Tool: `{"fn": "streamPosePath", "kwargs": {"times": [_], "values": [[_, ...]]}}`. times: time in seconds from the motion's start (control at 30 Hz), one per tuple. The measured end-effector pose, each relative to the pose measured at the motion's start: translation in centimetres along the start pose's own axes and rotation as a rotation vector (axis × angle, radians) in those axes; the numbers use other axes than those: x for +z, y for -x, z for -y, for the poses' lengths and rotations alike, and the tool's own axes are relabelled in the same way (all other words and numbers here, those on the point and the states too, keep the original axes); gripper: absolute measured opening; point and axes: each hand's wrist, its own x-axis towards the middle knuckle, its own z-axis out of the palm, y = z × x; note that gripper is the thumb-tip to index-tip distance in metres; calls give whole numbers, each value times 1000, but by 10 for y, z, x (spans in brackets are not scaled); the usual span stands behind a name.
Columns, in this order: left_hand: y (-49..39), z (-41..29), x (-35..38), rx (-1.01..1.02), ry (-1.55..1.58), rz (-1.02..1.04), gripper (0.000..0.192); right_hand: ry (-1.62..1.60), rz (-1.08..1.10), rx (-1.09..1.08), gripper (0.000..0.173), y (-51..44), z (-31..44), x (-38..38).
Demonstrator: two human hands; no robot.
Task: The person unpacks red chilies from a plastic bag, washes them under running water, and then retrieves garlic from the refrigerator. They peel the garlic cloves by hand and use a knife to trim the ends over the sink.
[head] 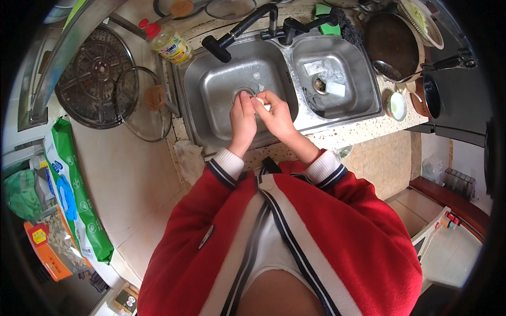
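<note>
Both hands are together over the left basin of a steel double sink [213, 98], near its drain. My left hand [242, 120] has its fingers around the near side of a small white item [267, 107], which is mostly hidden. My right hand [275, 114] pinches the same item between thumb and fingers; what it is I cannot tell. Small whitish bits [256, 75] lie on the basin floor beyond the hands. A black faucet [221, 45] reaches over this basin. In the right basin are a white block-like piece [335, 89] and crumpled clear plastic [332, 73] beside the drain.
A yellow dish soap bottle [174, 47] stands left of the sink. Further left are a perforated steamer plate [97, 91] and a glass lid [144, 118]. On the right are a large pan [389, 43], a skimmer [387, 70] and a small bowl [396, 106]. Green sponges [330, 29] lie behind the faucet.
</note>
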Motion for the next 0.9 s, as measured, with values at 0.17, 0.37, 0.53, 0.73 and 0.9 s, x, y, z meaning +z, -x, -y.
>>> {"fn": "streamPosePath", "kwargs": {"times": [0.17, 0.37, 0.53, 0.73, 0.9], "values": [[-1, 6, 1, -17, 149, 30, 39, -86, 10, 66, 25, 4, 0, 5], [7, 6, 6, -143, 489, 31, 34, -407, 115, 325, 25, -1, -4, -1], [-2, 3, -7, -86, 554, 220, 35, -804, 107, 422, 23, -7, -5, -15], [-5, 9, 0, -116, 341, 115, 36, -312, 171, 162, 26, -8, -12, -8], [-5, 18, 10, -78, 325, 27, 42, -386, 29, 305, 25, 3, -17, 6]]}}
